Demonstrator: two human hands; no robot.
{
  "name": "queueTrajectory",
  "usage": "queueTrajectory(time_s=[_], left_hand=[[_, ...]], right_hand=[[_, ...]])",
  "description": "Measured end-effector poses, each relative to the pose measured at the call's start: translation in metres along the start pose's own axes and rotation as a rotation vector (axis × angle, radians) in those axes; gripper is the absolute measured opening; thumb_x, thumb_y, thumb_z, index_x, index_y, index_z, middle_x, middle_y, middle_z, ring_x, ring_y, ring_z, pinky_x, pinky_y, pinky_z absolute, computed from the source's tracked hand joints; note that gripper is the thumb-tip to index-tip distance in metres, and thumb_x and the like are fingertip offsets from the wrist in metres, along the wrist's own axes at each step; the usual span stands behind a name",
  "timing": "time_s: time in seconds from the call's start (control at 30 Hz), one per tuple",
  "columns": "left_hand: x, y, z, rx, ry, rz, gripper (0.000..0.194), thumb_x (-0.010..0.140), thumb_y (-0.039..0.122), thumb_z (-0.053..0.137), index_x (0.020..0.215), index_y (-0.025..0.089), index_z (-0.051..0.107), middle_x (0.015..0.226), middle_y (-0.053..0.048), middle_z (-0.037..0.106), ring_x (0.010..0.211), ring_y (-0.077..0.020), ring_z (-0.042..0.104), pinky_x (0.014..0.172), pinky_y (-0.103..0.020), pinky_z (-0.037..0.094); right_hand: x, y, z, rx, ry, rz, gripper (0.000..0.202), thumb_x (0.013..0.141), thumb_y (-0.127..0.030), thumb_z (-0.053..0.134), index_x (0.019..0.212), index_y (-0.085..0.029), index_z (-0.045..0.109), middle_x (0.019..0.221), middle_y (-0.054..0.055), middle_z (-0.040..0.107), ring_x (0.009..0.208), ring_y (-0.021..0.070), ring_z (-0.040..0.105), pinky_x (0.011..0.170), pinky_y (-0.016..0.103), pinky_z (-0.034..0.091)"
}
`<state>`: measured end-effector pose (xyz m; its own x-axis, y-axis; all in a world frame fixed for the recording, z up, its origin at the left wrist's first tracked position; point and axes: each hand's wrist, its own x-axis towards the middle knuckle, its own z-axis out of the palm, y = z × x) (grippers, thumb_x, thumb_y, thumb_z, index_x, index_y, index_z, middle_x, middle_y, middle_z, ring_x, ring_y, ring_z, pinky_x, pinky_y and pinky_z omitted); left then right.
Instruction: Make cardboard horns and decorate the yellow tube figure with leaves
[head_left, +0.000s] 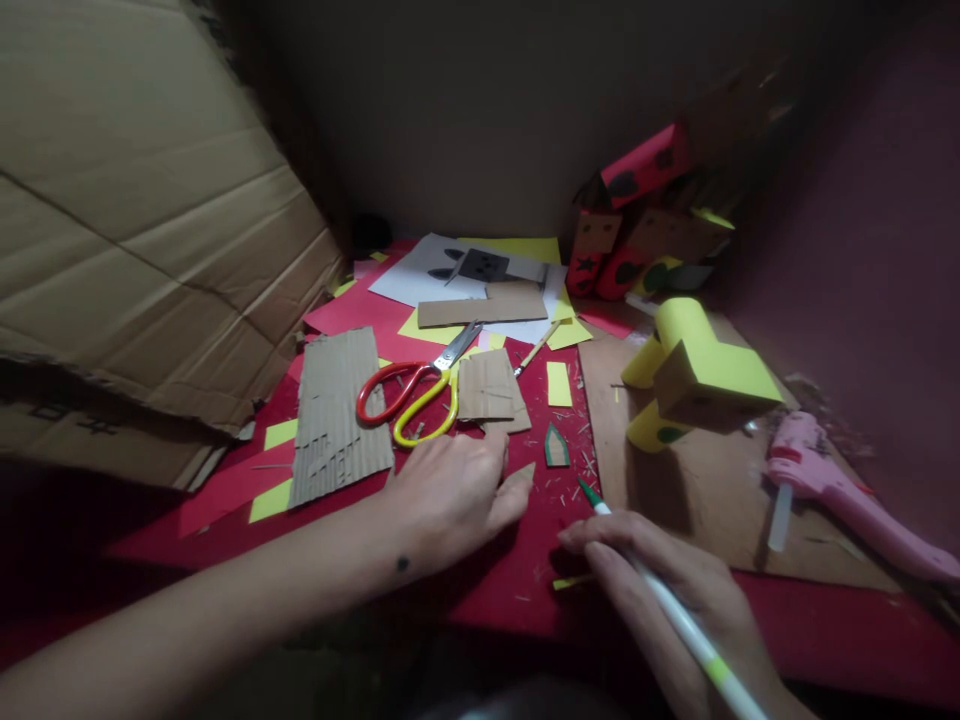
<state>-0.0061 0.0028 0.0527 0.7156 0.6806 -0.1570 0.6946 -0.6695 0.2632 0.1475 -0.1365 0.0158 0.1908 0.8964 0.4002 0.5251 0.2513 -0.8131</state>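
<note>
My right hand (pixel 667 590) is wrapped round a white marker (pixel 679 612) with a green tip, angled down toward the table. Just beyond the tip lies a small pointed cardboard piece (pixel 556 450) edged in green. My left hand (pixel 457 495) is closed low over the table. A pale pointed bit of cardboard (pixel 528 472) sticks out at its thumb; the rest of that piece is hidden. Beyond the left fingers are small cardboard squares (pixel 489 388) and scissors (pixel 420 385) with red and yellow handles, blades partly apart.
Corrugated cardboard (pixel 337 420) lies left of the scissors. A yellow paper figure (pixel 709 375) stands on a brown board (pixel 622 480), beside a pink glue gun (pixel 832 480). Red figures (pixel 645 170) are heaped behind. Large cardboard (pixel 150 200) rises at left.
</note>
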Motion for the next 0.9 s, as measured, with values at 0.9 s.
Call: queueTrajectory(time_s=[0.9], left_hand=[[-0.011, -0.029, 0.027, 0.063, 0.346, 0.482, 0.024, 0.1, 0.031, 0.043, 0.117, 0.02, 0.054, 0.082, -0.004, 0.067, 0.066, -0.0214, 0.064, 0.056, -0.032, 0.046]], right_hand=[[0.053, -0.006, -0.01, 0.281, -0.038, 0.517, 0.016, 0.085, -0.034, 0.064, 0.092, -0.021, 0.07, 0.069, 0.0, 0.069, 0.06, 0.0126, 0.065, 0.049, 0.019, 0.048]])
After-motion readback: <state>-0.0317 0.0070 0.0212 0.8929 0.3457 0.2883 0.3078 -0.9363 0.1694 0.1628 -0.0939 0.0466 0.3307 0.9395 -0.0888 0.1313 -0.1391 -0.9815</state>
